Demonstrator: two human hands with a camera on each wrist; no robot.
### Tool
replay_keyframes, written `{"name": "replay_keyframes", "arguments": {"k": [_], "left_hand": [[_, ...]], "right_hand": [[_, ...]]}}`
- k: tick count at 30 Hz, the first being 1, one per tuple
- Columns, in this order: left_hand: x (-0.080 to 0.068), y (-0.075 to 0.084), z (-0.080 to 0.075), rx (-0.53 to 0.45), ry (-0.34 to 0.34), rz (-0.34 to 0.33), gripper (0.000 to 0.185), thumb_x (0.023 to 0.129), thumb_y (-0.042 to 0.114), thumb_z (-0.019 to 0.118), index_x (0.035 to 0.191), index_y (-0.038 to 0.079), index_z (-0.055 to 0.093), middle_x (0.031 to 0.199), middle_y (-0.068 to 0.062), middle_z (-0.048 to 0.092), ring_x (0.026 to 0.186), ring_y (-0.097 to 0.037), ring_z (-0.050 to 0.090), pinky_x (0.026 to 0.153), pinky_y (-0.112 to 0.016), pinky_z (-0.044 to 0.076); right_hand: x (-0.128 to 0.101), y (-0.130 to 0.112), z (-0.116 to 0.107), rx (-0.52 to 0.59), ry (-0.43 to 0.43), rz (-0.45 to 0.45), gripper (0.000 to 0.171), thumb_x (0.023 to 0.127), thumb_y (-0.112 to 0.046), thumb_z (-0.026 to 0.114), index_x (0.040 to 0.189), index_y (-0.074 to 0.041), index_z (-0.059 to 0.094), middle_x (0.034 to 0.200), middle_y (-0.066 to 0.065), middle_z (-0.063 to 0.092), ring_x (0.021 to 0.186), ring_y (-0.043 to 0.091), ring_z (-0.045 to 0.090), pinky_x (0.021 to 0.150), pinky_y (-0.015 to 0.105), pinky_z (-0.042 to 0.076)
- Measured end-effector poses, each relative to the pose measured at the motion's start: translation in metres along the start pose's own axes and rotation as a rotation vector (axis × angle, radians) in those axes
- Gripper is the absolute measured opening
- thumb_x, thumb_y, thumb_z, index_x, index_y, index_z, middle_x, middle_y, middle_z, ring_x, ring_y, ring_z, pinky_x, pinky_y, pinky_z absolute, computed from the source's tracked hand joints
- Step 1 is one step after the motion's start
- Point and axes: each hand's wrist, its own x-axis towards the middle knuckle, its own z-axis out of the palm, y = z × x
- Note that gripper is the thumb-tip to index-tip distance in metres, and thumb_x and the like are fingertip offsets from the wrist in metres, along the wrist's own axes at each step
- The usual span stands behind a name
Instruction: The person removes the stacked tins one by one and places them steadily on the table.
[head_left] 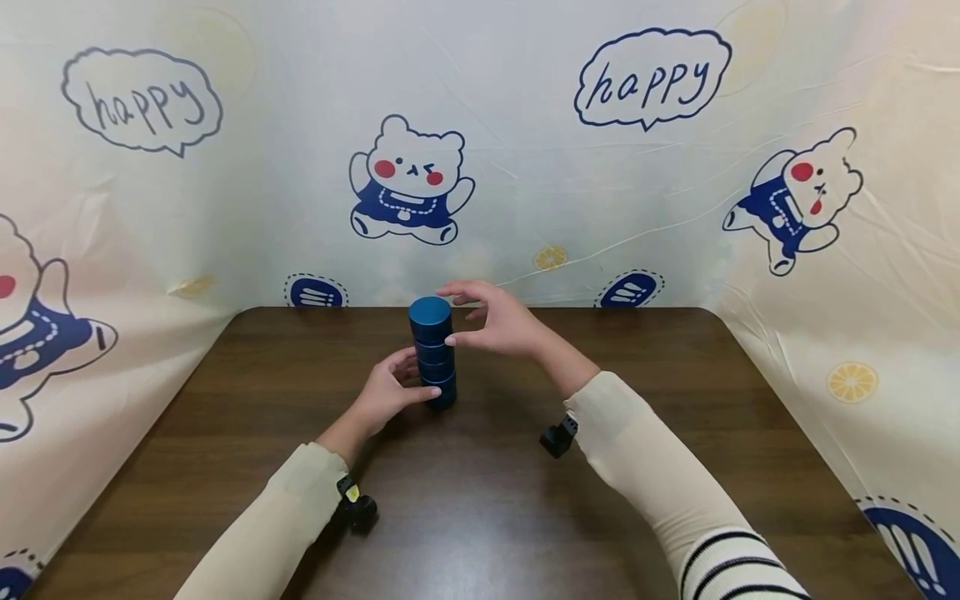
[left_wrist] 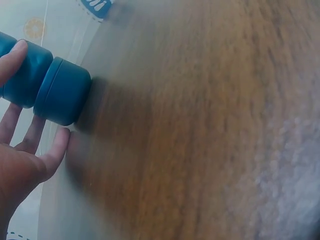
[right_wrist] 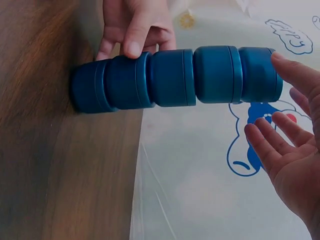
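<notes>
At the middle of the dark wooden bench [head_left: 675, 467], hemmed on three sides by a pale cloth backdrop [head_left: 525, 125] printed with cartoon bears and "happy" bubbles, stands a stack of blue round tins [head_left: 432, 352]. The stack is upright, its long axis vertical, the bottom tin resting on the wood and the top lid facing up; in the right wrist view the same column runs across the picture, and four or five tins can be counted there, set slightly unevenly on one another.

Both sleeved arms reach forward from the near edge, and the stack lies straight ahead between them. The left hand [head_left: 387, 390] is at the base, on the stack's near left side: its fingers [right_wrist: 135, 30] are curled against the lower tins, the thumb pressing one of them, so this hand holds the column low down. The right hand [head_left: 498, 321] is level with the top tin, just to its right. Its fingers are spread and fairly straight, one fingertip [right_wrist: 280, 60] looking to touch or nearly touch the top tin's rim, though I cannot tell whether there is real contact; it grips nothing. Of the two, the left hand is the closer to the stack.

Small black camera mounts [head_left: 558, 437] sit at the wrists.
</notes>
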Motion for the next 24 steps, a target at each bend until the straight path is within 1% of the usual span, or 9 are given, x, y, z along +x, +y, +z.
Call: {"name": "replay_keyframes", "arguments": {"k": [3, 8, 14, 19, 22, 24], "left_hand": [[0.001, 0.0, 0.0, 0.003, 0.003, -0.005, 0.076, 0.077, 0.022, 0.085, 0.142, 0.014, 0.047, 0.14, -0.012, 0.053, 0.129, -0.034, 0.048, 0.108, -0.055, 0.035], [0.002, 0.0, -0.002, 0.003, 0.005, -0.02, 0.075, 0.076, 0.021, 0.085, 0.141, 0.014, 0.048, 0.14, -0.012, 0.053, 0.129, -0.034, 0.048, 0.108, -0.055, 0.034], [0.003, -0.001, -0.003, -0.004, 0.004, -0.013, 0.076, 0.075, 0.022, 0.086, 0.14, 0.012, 0.048, 0.139, -0.013, 0.054, 0.127, -0.034, 0.049, 0.107, -0.055, 0.035], [0.002, -0.003, -0.002, -0.018, 0.023, 0.001, 0.073, 0.075, 0.018, 0.086, 0.138, 0.009, 0.05, 0.136, -0.015, 0.056, 0.124, -0.034, 0.052, 0.106, -0.054, 0.038], [0.0, -0.004, -0.002, -0.024, 0.033, 0.005, 0.073, 0.075, 0.018, 0.086, 0.138, 0.008, 0.05, 0.135, -0.016, 0.057, 0.123, -0.034, 0.053, 0.105, -0.053, 0.039], [0.0, -0.006, -0.002, -0.03, 0.035, 0.008, 0.073, 0.075, 0.018, 0.086, 0.138, 0.008, 0.051, 0.135, -0.016, 0.057, 0.123, -0.034, 0.054, 0.104, -0.053, 0.04]], "right_hand": [[0.001, -0.001, 0.003, -0.007, 0.016, 0.003, 0.059, 0.081, -0.019, 0.081, 0.134, -0.012, 0.057, 0.136, 0.003, 0.054, 0.117, 0.021, 0.055, 0.094, 0.041, 0.051], [0.004, -0.004, 0.009, -0.009, 0.026, 0.002, 0.055, 0.082, -0.02, 0.081, 0.132, -0.014, 0.059, 0.131, 0.001, 0.058, 0.113, 0.015, 0.056, 0.093, 0.034, 0.051], [0.008, -0.006, 0.014, -0.012, 0.033, 0.011, 0.052, 0.083, -0.023, 0.08, 0.13, -0.015, 0.061, 0.136, 0.0, 0.055, 0.118, 0.014, 0.055, 0.093, 0.031, 0.051], [0.01, -0.006, 0.018, -0.008, 0.05, 0.015, 0.047, 0.083, -0.022, 0.08, 0.127, -0.015, 0.065, 0.137, 0.003, 0.055, 0.12, 0.017, 0.053, 0.094, 0.035, 0.051], [0.01, -0.006, 0.02, -0.011, 0.062, 0.008, 0.045, 0.082, -0.021, 0.08, 0.125, -0.015, 0.066, 0.135, 0.003, 0.056, 0.119, 0.018, 0.053, 0.092, 0.032, 0.051], [0.01, -0.006, 0.022, -0.019, 0.069, 0.009, 0.043, 0.083, -0.02, 0.08, 0.123, -0.015, 0.067, 0.134, 0.003, 0.056, 0.118, 0.017, 0.054, 0.091, 0.028, 0.051]]}}
